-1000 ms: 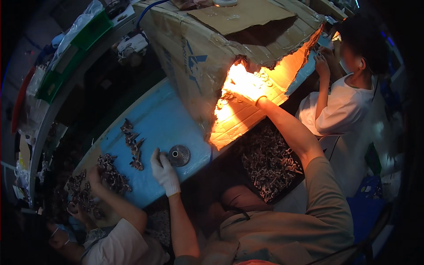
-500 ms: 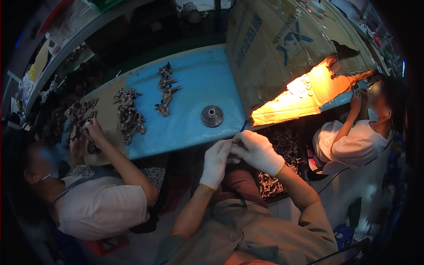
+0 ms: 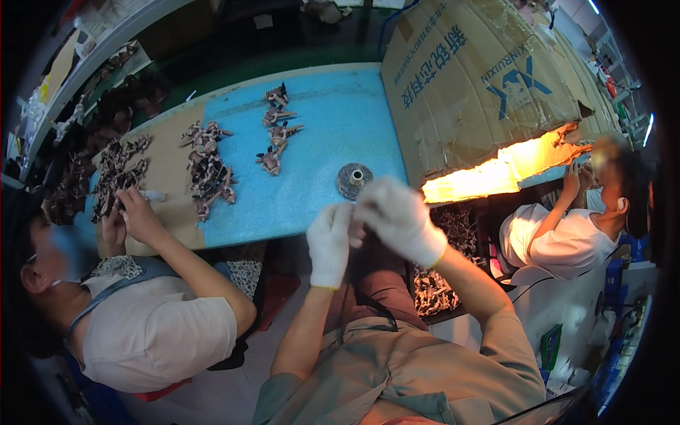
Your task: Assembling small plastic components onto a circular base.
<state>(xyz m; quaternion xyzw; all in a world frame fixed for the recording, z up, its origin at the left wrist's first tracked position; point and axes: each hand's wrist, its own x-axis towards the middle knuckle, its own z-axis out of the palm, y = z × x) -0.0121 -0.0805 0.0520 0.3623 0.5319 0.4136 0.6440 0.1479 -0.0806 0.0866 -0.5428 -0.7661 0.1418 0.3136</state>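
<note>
White knitted gloves cover both of my hands, held close together just in front of the blue table mat (image 3: 319, 134). My left hand (image 3: 330, 244) is closed, thumb and fingers pinched at something small I cannot make out. My right hand (image 3: 402, 221), somewhat blurred, bends its fingers in against the left fingertips; whatever it pinches is hidden. Just beyond the hands, a round grey metal disc with a central post (image 3: 353, 181) stands on the mat. Farther left lie a short row of small brown and pinkish figurines (image 3: 275, 133) and a denser row of figurines (image 3: 208, 170).
A big cardboard box (image 3: 460, 85) with a torn, brightly lit opening stands at the right. Below it a bin of small parts (image 3: 435, 292) sits beside my leg. One co-worker (image 3: 156, 319) handles pieces at the left; another co-worker (image 3: 563, 230) sits at the right.
My hands have risen a little toward the mat, the right one shifting up and blurring. The view has tilted slightly. The co-worker at the left has lowered their head and moved their hands.
</note>
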